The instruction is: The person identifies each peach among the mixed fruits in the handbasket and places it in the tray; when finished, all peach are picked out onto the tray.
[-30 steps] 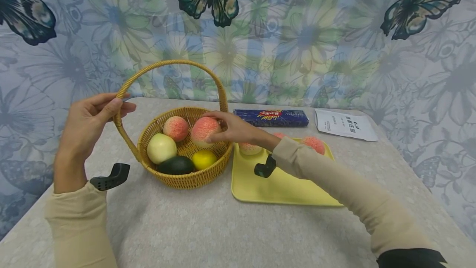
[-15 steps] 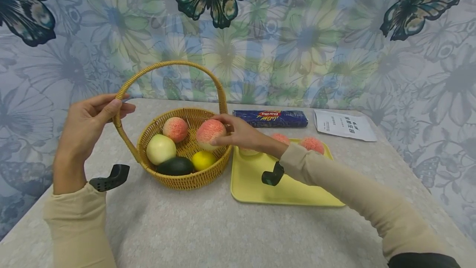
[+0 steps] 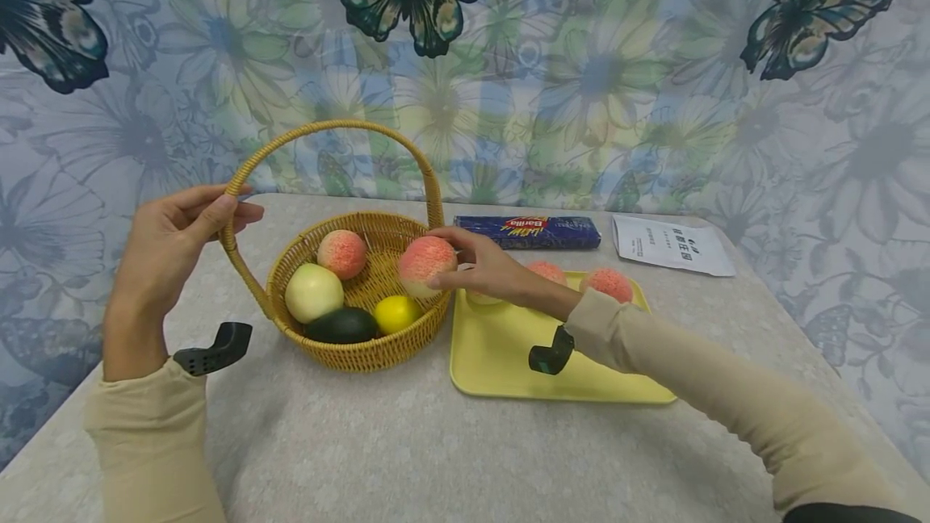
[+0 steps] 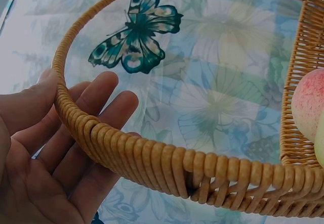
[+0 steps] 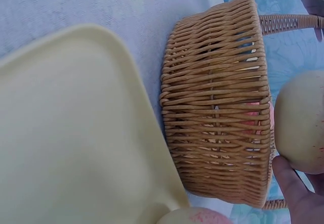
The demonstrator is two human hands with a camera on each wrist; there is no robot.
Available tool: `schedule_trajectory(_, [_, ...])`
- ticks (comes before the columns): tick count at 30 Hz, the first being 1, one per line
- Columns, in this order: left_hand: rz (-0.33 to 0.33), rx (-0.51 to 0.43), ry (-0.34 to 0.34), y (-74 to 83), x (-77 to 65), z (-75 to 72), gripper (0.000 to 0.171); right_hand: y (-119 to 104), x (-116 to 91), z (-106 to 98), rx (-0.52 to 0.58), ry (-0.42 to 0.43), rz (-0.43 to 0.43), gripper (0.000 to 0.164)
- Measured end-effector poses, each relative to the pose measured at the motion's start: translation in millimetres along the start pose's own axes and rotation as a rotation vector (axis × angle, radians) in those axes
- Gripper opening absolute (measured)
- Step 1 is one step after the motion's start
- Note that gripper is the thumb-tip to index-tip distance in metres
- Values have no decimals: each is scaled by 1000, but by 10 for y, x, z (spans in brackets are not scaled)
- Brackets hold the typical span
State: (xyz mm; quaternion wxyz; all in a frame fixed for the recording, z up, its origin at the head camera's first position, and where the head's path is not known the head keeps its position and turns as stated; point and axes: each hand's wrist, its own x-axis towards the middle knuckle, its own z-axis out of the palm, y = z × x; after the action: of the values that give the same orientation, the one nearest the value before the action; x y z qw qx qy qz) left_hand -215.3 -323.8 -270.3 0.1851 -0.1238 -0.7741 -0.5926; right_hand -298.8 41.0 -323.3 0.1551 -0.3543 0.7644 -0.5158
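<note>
My left hand [image 3: 163, 244] holds the left side of the wicker basket's handle [image 3: 337, 126] between thumb and fingers. In the left wrist view the fingers [image 4: 119, 110] lie behind the wrapped handle. My right hand [image 3: 501, 273] grips a pink and cream peach [image 3: 425, 265] over the right rim of the basket [image 3: 366, 357]. Seen from the right wrist, that peach [image 5: 301, 123] is above the rim, with a finger along its side. Inside the basket lie another peach [image 3: 341, 254], a pale green round fruit [image 3: 314, 293], a dark green oblong one [image 3: 341, 325] and a lemon [image 3: 397, 314].
Right of the basket, a yellow tray [image 3: 508, 366] bears peaches [image 3: 609, 285] along its back edge, one partly hidden by my right hand. Behind it lie a blue Barilla pack [image 3: 559, 232] and a white printed packet [image 3: 672, 244]. A butterfly-patterned curtain [image 3: 581, 103] hangs behind the table.
My right hand has drawn the peach rightward, from over the basket's inside to its right rim. My left hand has kept its hold on the handle.
</note>
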Motion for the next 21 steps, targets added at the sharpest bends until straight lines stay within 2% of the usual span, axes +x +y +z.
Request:
schedule_trajectory(11, [13, -74, -14, -12, -10, -1, 32, 55, -183, -62, 82, 17, 22, 69])
schedule_trajectory(21, [14, -29, -15, -1, -17, -7, 32, 81, -338, -94, 65, 27, 42, 68])
